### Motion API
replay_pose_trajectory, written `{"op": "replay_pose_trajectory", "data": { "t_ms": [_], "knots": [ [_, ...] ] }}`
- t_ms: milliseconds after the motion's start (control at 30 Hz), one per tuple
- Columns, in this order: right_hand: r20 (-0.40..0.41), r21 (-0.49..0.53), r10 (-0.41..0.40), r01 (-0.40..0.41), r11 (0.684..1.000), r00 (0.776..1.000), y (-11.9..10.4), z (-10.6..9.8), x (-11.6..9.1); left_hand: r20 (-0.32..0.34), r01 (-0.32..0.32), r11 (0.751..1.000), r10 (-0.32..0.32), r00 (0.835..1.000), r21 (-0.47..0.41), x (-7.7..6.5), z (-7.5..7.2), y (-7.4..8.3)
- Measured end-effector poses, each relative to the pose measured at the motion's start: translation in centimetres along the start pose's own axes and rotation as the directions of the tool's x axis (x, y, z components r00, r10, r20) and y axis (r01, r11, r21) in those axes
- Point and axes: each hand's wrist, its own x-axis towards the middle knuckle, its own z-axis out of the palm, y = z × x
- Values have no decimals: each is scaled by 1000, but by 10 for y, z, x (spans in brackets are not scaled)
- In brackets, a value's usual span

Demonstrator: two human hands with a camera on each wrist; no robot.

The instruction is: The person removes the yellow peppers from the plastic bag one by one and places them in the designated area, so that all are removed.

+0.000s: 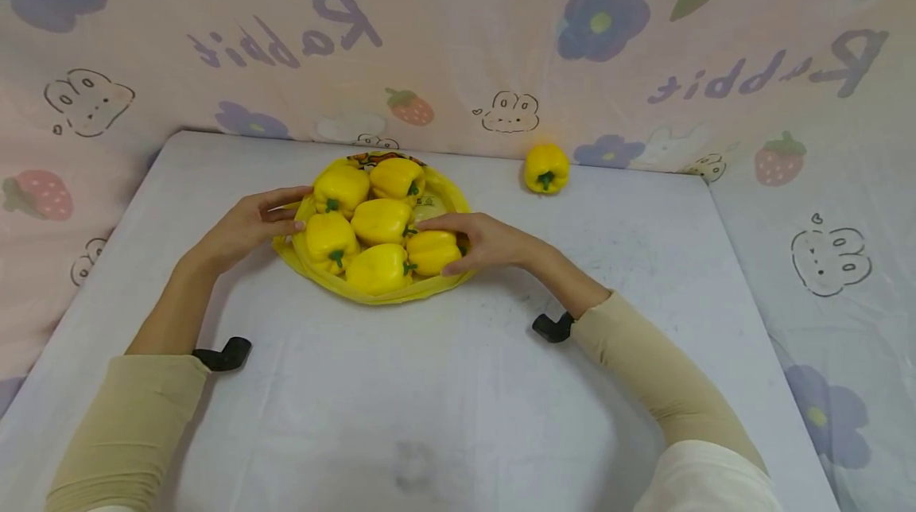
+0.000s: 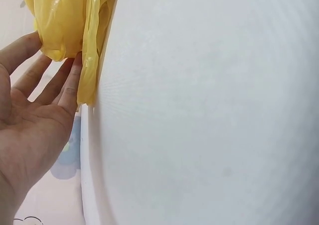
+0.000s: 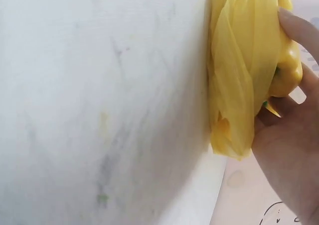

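Note:
Several yellow bell peppers (image 1: 382,221) with green stems lie together in a spread yellow plastic bag (image 1: 372,297). At the bag's left side my left hand (image 1: 243,227) touches the edge with fingers extended; in the left wrist view those fingertips meet the thin yellow plastic (image 2: 62,23). My right hand (image 1: 490,242) reaches over the right rim and holds a bell pepper (image 1: 432,252) at that side, thumb in front and fingers over the top. From the right wrist, part of this pepper (image 3: 289,70) shows between the bag's folds and the palm.
A single yellow bell pepper (image 1: 547,168) stands near the back edge of the white table (image 1: 343,416), right of the bag. Behind the table hangs a printed cloth (image 1: 458,35). A black wrist mount (image 1: 225,354) sits under each forearm.

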Motion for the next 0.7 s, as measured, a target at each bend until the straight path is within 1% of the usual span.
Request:
{"op": "replay_pose_trajectory", "data": {
  "t_ms": [233,367,533,700],
  "knots": [
    [-15,-45,-23,22,999,1000,2,-2,0,2,-3,1000,3,1000,2,0,0,0],
    [-25,-47,-37,36,998,999,2,-2,-1,6,-5,1000,5,1000,16,0,0,3],
    [-31,-59,-47,45,997,998,2,-3,-1,6,4,1000,-4,1000,9,-2,0,4],
    [-58,-85,-59,54,995,997,0,-7,-2,10,5,1000,-5,1000,7,-2,0,3]
  ]
}}
